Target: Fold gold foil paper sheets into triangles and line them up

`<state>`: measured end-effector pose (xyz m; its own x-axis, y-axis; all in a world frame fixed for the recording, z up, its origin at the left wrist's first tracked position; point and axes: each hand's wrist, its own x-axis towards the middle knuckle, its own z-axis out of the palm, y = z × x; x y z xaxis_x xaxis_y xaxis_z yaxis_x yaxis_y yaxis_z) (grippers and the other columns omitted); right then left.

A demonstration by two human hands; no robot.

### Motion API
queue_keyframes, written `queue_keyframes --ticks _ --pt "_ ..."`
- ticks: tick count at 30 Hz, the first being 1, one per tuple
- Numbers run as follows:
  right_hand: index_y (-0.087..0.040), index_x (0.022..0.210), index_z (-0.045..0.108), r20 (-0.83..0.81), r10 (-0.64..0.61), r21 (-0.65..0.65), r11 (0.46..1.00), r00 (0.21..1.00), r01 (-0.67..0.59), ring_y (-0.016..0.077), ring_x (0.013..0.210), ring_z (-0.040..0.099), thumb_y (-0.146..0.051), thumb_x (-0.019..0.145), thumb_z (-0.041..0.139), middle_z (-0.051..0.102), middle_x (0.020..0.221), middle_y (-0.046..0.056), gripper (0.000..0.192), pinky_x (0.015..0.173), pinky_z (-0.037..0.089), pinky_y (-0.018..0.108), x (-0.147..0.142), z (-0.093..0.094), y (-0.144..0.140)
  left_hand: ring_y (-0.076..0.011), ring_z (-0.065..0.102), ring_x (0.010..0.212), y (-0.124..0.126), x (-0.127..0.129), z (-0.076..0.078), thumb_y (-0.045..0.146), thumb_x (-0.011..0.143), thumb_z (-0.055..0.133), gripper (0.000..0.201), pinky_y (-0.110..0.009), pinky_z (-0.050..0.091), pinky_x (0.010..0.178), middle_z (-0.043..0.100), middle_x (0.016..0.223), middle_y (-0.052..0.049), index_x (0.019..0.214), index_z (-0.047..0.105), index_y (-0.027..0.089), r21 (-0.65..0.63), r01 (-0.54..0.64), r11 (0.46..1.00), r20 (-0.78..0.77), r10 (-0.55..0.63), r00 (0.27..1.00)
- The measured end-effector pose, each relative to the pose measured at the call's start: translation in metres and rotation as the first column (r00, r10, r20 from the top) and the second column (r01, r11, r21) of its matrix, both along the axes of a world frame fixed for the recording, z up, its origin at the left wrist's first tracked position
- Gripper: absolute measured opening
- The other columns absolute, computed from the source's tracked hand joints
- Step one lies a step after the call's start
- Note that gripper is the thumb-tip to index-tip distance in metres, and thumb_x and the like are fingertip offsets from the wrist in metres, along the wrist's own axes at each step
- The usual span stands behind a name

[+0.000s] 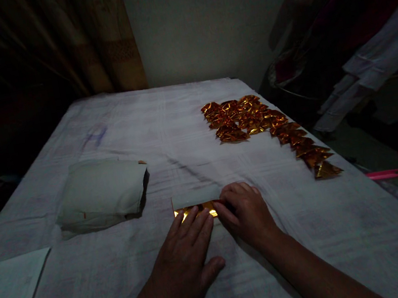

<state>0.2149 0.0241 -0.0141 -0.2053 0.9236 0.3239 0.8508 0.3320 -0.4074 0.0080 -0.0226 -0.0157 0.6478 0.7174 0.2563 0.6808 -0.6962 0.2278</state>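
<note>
Plainly unlettered, the gold foil strip (197, 210) lies under the flat left hand (187, 259); the right hand (246, 212) pinches its end.

A grey cloth bundle (101, 193) lies on the white sheet (148, 122) near the bed's left edge. A sheet of paper (5, 296) covers the near left corner. Folded gold foil pieces (264, 127) trail along the right edge. A pink stick (386, 174) lies just off that edge.
</note>
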Motion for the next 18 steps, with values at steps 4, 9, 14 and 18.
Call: queue_keyframes --ticks 4,9,14,18 --pt "-0.021 0.075 0.061 0.03 -0.009 -0.014 1.0 1.0 0.009 0.0218 0.084 0.056 -0.023 0.09 0.067 0.065 0.083 0.003 0.016 0.074 0.033 0.035 -0.0005 0.0008 0.0002 -0.0277 0.037 0.149 -0.0007 0.0004 0.0002 0.043 0.102 0.049 0.067 -0.049 0.035 0.121 0.046 0.157 -0.012 0.159 0.027 0.015 0.016 -0.015 1.0 -0.028 0.016 0.999" --pt "-0.021 0.076 0.06 0.059 -0.022 -0.007 1.0 0.998 0.023 0.0224 0.084 0.055 -0.024 0.089 0.067 0.065 0.083 0.003 0.016 0.075 0.032 0.035 -0.0011 0.0002 0.0002 -0.0279 0.038 0.148 -0.0005 0.0004 0.0001 0.046 0.103 0.048 0.068 -0.05 0.037 0.119 0.046 0.157 -0.011 0.159 0.026 0.014 0.052 -0.009 0.999 -0.051 0.011 0.999" --pt "-0.02 0.075 0.06 0.067 -0.026 -0.005 1.0 0.997 0.026 0.0224 0.083 0.055 -0.025 0.089 0.067 0.063 0.081 0.003 0.016 0.074 0.032 0.034 -0.0016 -0.0005 0.0003 -0.0267 0.038 0.148 -0.0002 0.0004 0.0008 0.046 0.103 0.047 0.069 -0.049 0.036 0.12 0.046 0.157 -0.011 0.16 0.023 0.015 0.047 -0.012 0.999 -0.047 0.014 0.999" --pt "-0.02 0.076 0.06 0.073 -0.035 -0.003 0.999 0.997 0.035 0.0224 0.083 0.055 -0.025 0.089 0.067 0.063 0.082 0.002 0.015 0.075 0.032 0.035 -0.0019 -0.0006 0.0002 -0.0269 0.038 0.148 -0.0003 0.0005 0.0005 0.046 0.103 0.046 0.068 -0.05 0.035 0.12 0.047 0.156 -0.011 0.16 0.023 0.015 0.049 -0.012 0.999 -0.048 0.015 0.999"
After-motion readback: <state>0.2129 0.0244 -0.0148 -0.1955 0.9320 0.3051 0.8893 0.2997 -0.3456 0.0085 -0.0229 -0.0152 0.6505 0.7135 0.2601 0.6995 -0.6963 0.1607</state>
